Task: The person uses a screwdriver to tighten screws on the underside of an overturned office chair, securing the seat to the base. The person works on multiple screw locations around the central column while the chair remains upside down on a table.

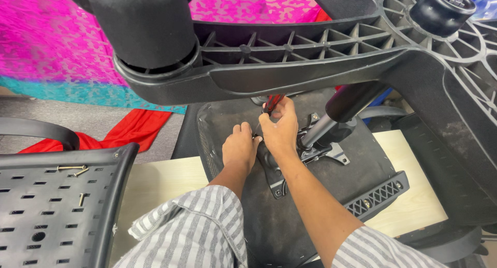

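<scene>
At the left edge lies a black perforated plastic chair back panel [57, 206] with 3 loose metal bolts [72, 168] resting on its slotted face; a nudge to that panel could roll them through a slot or off onto the floor. It overlaps the left end of the pale wooden tabletop [155, 182].

Towards the middle, an upturned black fabric-covered chair seat [269, 221] lies across the tabletop, its underside facing up. The left hand [239, 149] rests there with its fingers curled down against the black metal tilt mechanism plate [277, 169], bracing it; whether they grip anything small I cannot tell. Just right of it, touching, the right hand [281, 129] has its fingers closed round a red-and-black-handled screwdriver [272, 103], whose tip is hidden behind the hands. If the tip slips off the fastener, it could jab the bracing left hand, so close beside it.

Further right, the silver and black gas lift column [336, 115] rises at a tilt from the mechanism to the black ribbed plastic 5-star chair base [310, 61] looming overhead. That top-heavy base could swing or topple and wrench the work sideways.
</scene>
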